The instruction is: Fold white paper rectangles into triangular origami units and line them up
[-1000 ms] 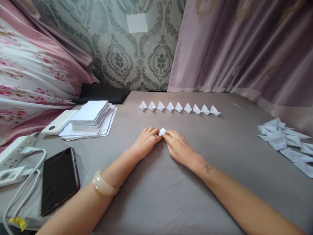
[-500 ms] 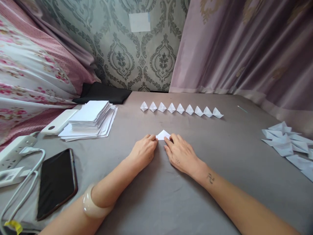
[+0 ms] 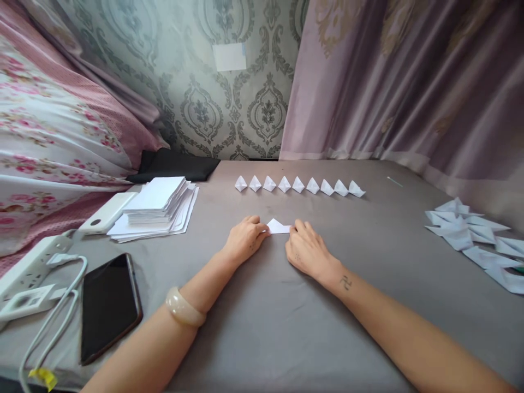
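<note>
A small folded piece of white paper (image 3: 278,226) lies on the grey cloth between my hands, its peak pointing away from me. My left hand (image 3: 246,238) pinches its left corner, with the fingers curled in. At the right corner, my right hand (image 3: 308,248) has its fingers bent and closed on the paper's edge. The fingertips hide both ends of the paper. Beyond them, several folded paper shapes (image 3: 284,185) stand in a row across the table.
Left of my hands is a stack of white paper (image 3: 153,196) beside a white power bank (image 3: 107,213). Nearer lie a phone (image 3: 110,308) and a power strip (image 3: 30,267) with cables. Several folded papers (image 3: 458,232) are heaped at the right. A curtain (image 3: 347,82) hangs behind.
My right hand has shifted from pressing on the paper with extended fingers to gripping its right corner. More of the paper's right side shows. The camera view has tilted up slightly.
</note>
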